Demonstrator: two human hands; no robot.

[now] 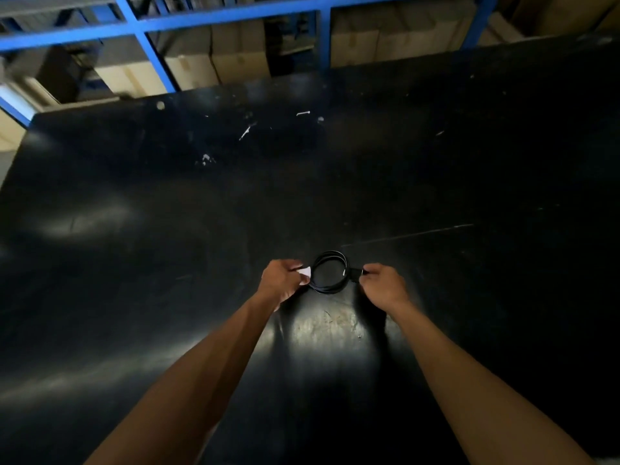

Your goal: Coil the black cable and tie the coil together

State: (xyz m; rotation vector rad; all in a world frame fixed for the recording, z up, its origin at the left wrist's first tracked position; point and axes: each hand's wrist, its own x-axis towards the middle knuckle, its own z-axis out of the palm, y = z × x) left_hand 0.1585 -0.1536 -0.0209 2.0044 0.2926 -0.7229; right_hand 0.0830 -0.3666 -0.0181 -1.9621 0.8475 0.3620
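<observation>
The black cable [330,257] is wound into a small round coil, held between both hands just above the black table [167,229]. My left hand [281,280] pinches the coil's left side, where a small white piece [306,272] shows at the fingertips. My right hand [382,283] grips the coil's right side, where a dark plug end [357,272] sticks out toward the fingers. Whether the white piece is a tie or a tag cannot be told.
Small white scraps [246,131] lie scattered on the far part of the table. Behind the table's far edge stands a blue metal rack [147,45] with cardboard boxes [235,58]. A pale scuffed patch [328,327] marks the table near me.
</observation>
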